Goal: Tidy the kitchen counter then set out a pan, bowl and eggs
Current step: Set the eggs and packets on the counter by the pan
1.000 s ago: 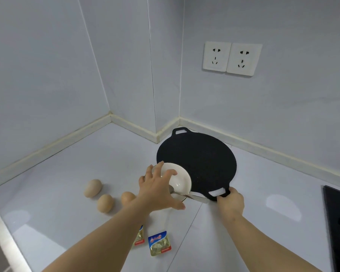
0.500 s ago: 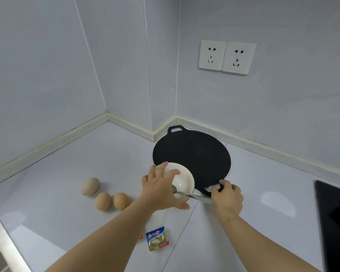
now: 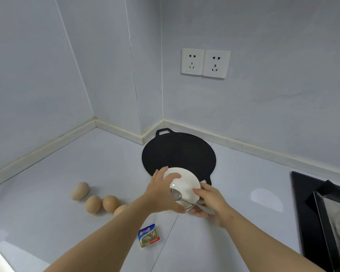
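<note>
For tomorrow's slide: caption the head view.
Left hand and right hand hold a white bowl with a spoon near a black pan, eggs nearby.

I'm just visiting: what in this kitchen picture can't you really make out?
Head view only:
- Fourth egg: mostly hidden behind the left forearm.
- Black pan, near handle: largely covered by the white bowl and right hand.
- Packet print: too small to read.
- Stove: cut off by the right edge, blurred there.
</note>
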Action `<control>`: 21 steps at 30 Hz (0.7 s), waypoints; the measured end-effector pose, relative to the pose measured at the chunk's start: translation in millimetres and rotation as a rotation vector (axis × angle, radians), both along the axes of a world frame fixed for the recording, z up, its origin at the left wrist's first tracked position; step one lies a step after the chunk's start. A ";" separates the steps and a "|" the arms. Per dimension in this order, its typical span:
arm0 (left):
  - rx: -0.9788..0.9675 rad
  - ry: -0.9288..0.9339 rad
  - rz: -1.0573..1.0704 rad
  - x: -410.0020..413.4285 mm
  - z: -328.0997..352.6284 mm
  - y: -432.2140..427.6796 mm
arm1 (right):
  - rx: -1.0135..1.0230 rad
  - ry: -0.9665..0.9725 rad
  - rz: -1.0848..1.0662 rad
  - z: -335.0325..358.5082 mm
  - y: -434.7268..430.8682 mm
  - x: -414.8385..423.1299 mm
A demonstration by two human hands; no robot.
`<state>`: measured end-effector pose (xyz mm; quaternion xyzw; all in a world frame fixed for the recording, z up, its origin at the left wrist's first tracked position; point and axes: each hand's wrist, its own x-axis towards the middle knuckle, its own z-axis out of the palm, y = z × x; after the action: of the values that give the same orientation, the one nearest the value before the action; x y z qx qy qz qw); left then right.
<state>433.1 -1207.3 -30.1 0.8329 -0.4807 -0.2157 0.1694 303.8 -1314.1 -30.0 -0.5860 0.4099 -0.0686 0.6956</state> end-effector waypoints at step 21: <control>-0.294 0.620 0.479 -32.8 30.0 -92.9 | -0.036 -0.042 -0.556 13.2 -76.2 -62.1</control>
<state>400.3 -1300.1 -0.2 0.7837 -0.2254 -0.3396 0.4687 241.7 -1390.3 -16.8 -0.4619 0.5391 -0.2761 0.6479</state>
